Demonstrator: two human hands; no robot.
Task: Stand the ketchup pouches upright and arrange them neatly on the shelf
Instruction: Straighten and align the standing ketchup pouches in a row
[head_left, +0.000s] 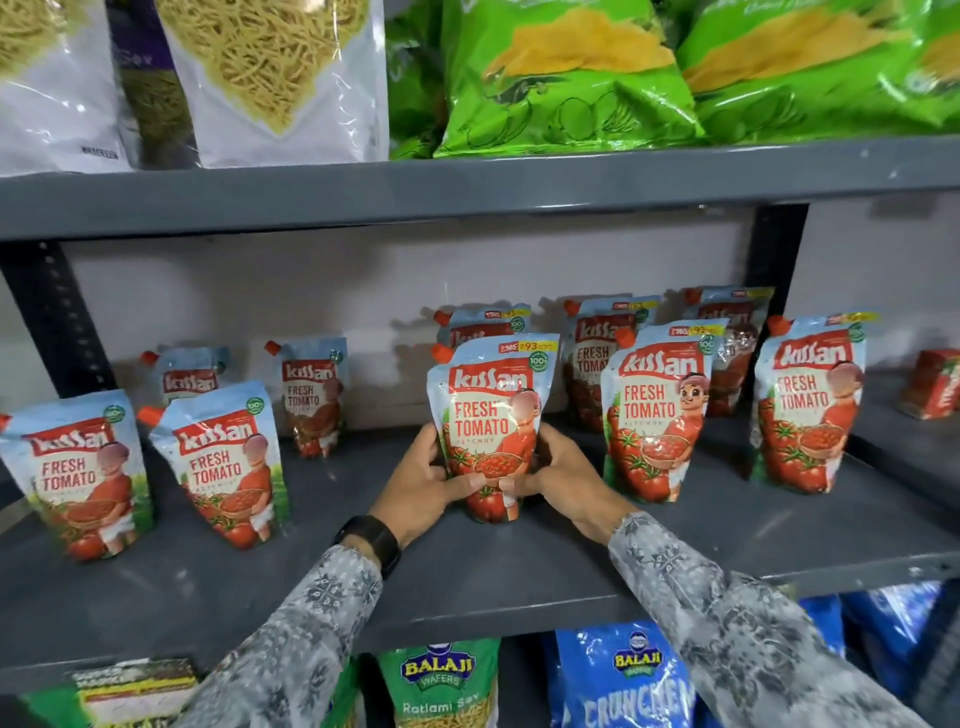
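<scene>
The ketchup pouch (491, 431) we are handling stands in the middle of the grey shelf (519, 566), its long axis upright, red spout cap at its top left corner and its base down on the shelf board. We have it clasped low down from both sides: our left hand (423, 480) wraps its left edge with the thumb across the front near the tomato picture, and our right hand (558, 475) closes on its right edge in the same way. Both hands are pressed in on the pouch, so the thing sits squarely between the two grips, neither hand nearer than the other.

What the next move turns on, we judge, is how this pouch lines up with its neighbours. To our right two front pouches (655, 415) (808, 408) stand upright in a row, with more pouches (597, 358) behind them near the back wall. To our left two front pouches (72, 470) (223, 462) lean a little, and two smaller-looking ones (189, 376) (311, 395) stand further back. Our pouch sits slightly behind the front line on the right, with another pouch (485, 322) just behind it. We would likely ease it forward or sideways into that row.
</scene>
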